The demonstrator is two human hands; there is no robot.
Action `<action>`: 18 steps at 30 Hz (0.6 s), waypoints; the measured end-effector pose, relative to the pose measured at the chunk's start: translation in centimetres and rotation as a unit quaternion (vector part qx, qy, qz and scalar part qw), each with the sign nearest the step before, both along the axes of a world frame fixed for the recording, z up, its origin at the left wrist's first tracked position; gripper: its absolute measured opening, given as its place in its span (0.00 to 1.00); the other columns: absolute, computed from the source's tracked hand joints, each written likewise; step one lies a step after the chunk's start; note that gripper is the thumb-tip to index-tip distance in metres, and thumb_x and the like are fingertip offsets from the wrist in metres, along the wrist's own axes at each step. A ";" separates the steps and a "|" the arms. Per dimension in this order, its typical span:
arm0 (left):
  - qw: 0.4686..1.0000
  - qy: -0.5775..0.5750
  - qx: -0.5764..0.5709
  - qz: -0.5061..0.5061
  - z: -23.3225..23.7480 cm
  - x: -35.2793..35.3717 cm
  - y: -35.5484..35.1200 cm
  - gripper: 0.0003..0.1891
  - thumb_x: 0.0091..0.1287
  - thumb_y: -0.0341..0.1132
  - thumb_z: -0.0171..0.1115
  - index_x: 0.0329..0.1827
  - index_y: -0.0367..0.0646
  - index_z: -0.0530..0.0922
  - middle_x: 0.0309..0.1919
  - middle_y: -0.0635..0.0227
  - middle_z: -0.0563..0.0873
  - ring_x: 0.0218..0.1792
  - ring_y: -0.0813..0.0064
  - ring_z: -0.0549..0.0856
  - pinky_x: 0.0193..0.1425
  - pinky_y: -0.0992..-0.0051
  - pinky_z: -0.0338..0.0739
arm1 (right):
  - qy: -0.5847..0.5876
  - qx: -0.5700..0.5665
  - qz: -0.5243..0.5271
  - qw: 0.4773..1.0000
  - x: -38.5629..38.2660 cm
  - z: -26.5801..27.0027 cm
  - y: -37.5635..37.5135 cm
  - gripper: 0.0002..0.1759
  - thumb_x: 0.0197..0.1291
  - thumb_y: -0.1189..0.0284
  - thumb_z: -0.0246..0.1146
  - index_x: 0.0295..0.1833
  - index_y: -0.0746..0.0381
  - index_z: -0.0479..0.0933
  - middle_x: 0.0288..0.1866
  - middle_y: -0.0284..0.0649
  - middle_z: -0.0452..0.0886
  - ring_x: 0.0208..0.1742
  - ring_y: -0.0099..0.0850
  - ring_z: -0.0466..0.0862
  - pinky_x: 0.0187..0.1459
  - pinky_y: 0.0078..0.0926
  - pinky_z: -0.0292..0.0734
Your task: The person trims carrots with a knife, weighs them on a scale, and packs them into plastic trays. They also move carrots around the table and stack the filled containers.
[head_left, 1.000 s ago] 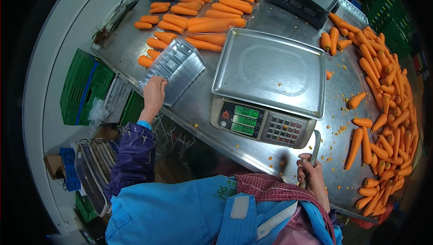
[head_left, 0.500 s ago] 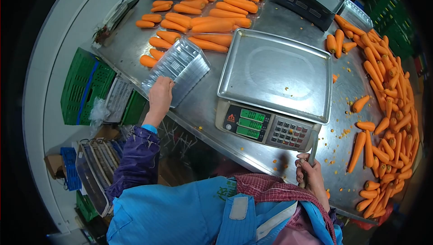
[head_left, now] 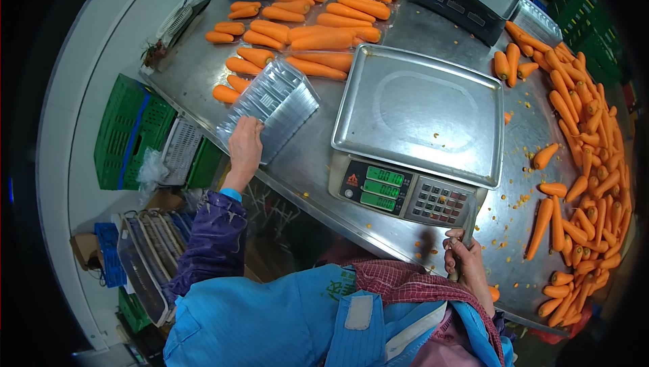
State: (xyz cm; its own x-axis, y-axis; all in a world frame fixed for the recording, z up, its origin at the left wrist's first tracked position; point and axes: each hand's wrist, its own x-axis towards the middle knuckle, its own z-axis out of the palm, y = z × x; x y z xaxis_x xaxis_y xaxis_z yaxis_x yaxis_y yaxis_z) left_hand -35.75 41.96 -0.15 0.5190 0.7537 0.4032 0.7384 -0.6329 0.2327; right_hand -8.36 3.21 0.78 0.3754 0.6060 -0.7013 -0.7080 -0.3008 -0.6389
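My left hand (head_left: 245, 147) is closed at the near-left edge of a stack of clear plastic trays (head_left: 277, 100), its fingertips pinching the rim. In my right hand (head_left: 468, 263), near the table's front edge, is a knife (head_left: 470, 218), its blade pointing up past the scale's keypad. Between the hands stands a digital scale (head_left: 419, 117) with a bare metal pan and lit green displays. Carrots in clear trays (head_left: 318, 39) lie in rows beyond the stack.
A large pile of loose carrots (head_left: 595, 184) covers the table's right side, with orange scraps (head_left: 517, 201) beside it. A second scale (head_left: 460, 5) stands at the back. Green crates (head_left: 128, 130) are on the left, below the metal table (head_left: 304, 178).
The whole view has shifted slightly, moving the table and its items a little to the right. My left hand remains at the tray stack; my right hand still holds the knife.
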 end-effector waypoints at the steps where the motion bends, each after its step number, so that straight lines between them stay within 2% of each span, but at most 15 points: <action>1: 1.000 -0.007 -0.005 0.000 -0.1 0.0 0.0 0.03 0.61 0.28 0.57 0.33 0.39 0.72 0.30 0.57 0.74 0.32 0.51 0.76 0.35 0.60 0.71 | 0.001 0.001 0.000 1.000 0.0 -0.1 0.1 0.08 0.61 0.74 0.59 0.45 0.63 0.73 0.30 0.38 0.74 0.16 0.18 0.67 0.15 0.14 0.61; 18: 0.998 -0.037 -0.043 -0.004 -0.8 -0.4 0.1 0.02 0.62 0.27 0.57 0.33 0.39 0.73 0.30 0.57 0.74 0.34 0.53 0.76 0.37 0.62 0.70 | 0.010 0.032 -0.015 0.999 -1.4 -1.0 2.1 0.08 0.61 0.75 0.59 0.45 0.64 0.73 0.29 0.37 0.73 0.16 0.19 0.68 0.14 0.15 0.61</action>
